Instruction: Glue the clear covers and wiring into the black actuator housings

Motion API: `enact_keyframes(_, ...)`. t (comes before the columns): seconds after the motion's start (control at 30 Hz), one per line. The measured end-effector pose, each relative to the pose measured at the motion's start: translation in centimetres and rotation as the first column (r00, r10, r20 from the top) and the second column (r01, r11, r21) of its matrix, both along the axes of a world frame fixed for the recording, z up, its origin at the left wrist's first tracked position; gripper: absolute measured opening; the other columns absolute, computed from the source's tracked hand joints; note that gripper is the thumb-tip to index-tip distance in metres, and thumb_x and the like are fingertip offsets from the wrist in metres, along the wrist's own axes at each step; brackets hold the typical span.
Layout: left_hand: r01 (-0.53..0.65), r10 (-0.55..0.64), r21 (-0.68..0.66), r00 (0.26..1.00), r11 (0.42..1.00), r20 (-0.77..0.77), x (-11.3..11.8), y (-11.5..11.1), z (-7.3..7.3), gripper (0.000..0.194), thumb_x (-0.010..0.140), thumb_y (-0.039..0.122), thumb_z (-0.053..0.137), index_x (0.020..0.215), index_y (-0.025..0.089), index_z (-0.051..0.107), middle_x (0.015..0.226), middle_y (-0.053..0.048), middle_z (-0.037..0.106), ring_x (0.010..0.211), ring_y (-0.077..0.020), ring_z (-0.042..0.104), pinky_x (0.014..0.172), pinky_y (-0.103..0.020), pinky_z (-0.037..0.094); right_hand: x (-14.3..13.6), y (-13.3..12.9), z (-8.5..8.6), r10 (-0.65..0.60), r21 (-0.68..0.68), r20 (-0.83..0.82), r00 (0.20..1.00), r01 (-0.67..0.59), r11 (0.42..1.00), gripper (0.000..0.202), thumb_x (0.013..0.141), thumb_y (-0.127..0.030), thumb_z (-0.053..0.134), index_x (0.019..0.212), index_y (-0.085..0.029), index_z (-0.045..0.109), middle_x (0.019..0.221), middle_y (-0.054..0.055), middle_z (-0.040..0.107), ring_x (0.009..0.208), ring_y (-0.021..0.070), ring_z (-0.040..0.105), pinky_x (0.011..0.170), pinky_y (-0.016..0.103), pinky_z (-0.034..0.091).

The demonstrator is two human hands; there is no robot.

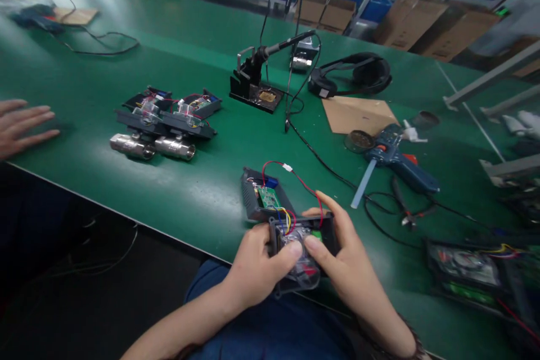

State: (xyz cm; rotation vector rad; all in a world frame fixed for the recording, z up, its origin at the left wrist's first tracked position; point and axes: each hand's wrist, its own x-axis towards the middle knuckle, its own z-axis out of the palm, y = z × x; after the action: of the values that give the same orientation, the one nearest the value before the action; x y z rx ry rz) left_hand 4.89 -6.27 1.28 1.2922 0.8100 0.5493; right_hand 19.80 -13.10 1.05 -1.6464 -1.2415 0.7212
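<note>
The green worktop [202,191] carries the soldering iron stand [253,87]. Nearer the person than that stand, at the worktop edge, both hands clamp the black housing [304,247]: left hand [253,270] and right hand [350,270], thumbs pressing its clear cover [301,264]. Advisably press evenly, keeping the coloured wires [287,219] unpinched.

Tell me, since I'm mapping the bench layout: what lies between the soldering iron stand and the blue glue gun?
In the head view, between the soldering iron stand and the blue glue gun lie a brown cardboard sheet, a black cable and a small round tin.
</note>
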Motion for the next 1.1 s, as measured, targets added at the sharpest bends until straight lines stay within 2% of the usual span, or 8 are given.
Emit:
enact_keyframes(0.17, 0.042, -0.042, -0.012, 0.999, 0.999, -0.019, -0.1, 0.0, 0.0, 0.031, 0.075, 0.035, 0.061, 0.089, 0.011, 0.072, 0.087, -0.006, 0.074, 0.081, -0.0258, 0.066, 0.072, -0.031, 0.052, -0.1, 0.3, -0.2, -0.015, 0.078, -0.063, 0.998, 0.020, 0.997, 0.044, 0.089, -0.052, 0.064, 0.121, -0.023, 0.054, 0.098, 0.004, 0.061, 0.089, 0.0209, 0.060, 0.077, 0.029, 0.050)
enact_keyframes(0.3, 0.032, -0.030, -0.016, 0.994, 0.999, 0.107, 0.1, 0.0, -0.1, 0.031, 0.077, 0.034, 0.061, 0.094, 0.011, 0.073, 0.090, -0.006, 0.074, 0.086, -0.0260, 0.068, 0.078, -0.032, 0.053, 0.0, -0.1, -0.5, -0.039, 0.044, -0.151, 0.988, 0.046, 0.998, 0.062, 0.086, -0.057, 0.067, 0.131, -0.021, 0.046, 0.101, 0.005, 0.061, 0.090, 0.0214, 0.061, 0.081, 0.030, 0.051)
enact_keyframes(0.4, 0.017, -0.019, 0.011, 0.986, 1.000, 0.165, 0.3, 0.0, -0.2, 0.030, 0.077, 0.032, 0.062, 0.098, 0.012, 0.073, 0.095, -0.006, 0.074, 0.091, -0.0262, 0.068, 0.085, -0.033, 0.053, 0.1, 0.0, -0.5, -0.032, 0.000, -0.222, 0.975, 0.033, 0.999, 0.073, 0.082, -0.059, 0.071, 0.135, -0.018, 0.043, 0.096, 0.005, 0.061, 0.088, 0.0222, 0.061, 0.084, 0.032, 0.050)
enact_keyframes(0.53, 0.042, -0.041, 0.003, 0.983, 0.999, 0.181, 0.3, 0.1, -0.3, 0.032, 0.079, 0.032, 0.063, 0.103, 0.013, 0.072, 0.102, -0.007, 0.073, 0.092, -0.0264, 0.068, 0.091, -0.037, 0.052, 0.0, 0.1, -0.2, -0.005, 0.029, -0.268, 0.963, 0.013, 0.999, 0.065, 0.081, -0.059, 0.072, 0.127, -0.019, 0.049, 0.091, 0.003, 0.061, 0.083, 0.0203, 0.061, 0.077, 0.027, 0.050)
enact_keyframes(0.63, 0.017, -0.024, 0.034, 0.977, 0.999, 0.213, 0.1, -0.3, -0.7, 0.036, 0.079, 0.037, 0.065, 0.104, 0.014, 0.072, 0.101, -0.008, 0.073, 0.092, -0.0274, 0.068, 0.089, -0.037, 0.053, -0.2, 0.0, -0.2, 0.018, 0.056, -0.301, 0.953, -0.001, 0.998, 0.064, 0.082, -0.059, 0.072, 0.127, -0.020, 0.050, 0.089, 0.001, 0.061, 0.081, 0.0188, 0.061, 0.075, 0.025, 0.050)
enact_keyframes(0.9, -0.049, 0.007, 0.149, 0.964, 0.988, 0.267, -0.2, -2.3, -2.6, 0.041, 0.078, 0.041, 0.070, 0.110, 0.014, 0.067, 0.101, -0.010, 0.073, 0.094, -0.0287, 0.069, 0.089, -0.039, 0.055, 0.5, -0.7, -0.6, 0.140, 0.068, -0.493, 0.859, -0.123, 0.990, 0.058, 0.075, -0.056, 0.081, 0.119, -0.024, 0.059, 0.080, -0.002, 0.060, 0.069, 0.0132, 0.055, 0.063, 0.016, 0.046)
enact_keyframes(1.1, -0.073, -0.004, 0.231, 0.947, 0.970, 0.320, -0.2, -2.4, -2.9, 0.046, 0.078, 0.044, 0.069, 0.114, 0.015, 0.063, 0.100, -0.011, 0.073, 0.092, -0.0279, 0.070, 0.085, -0.036, 0.057, 0.7, -0.7, -0.7, 0.229, 0.091, -0.584, 0.779, -0.217, 0.972, 0.049, 0.075, -0.048, 0.083, 0.114, -0.027, 0.063, 0.084, -0.002, 0.065, 0.074, 0.0140, 0.061, 0.066, 0.015, 0.049)
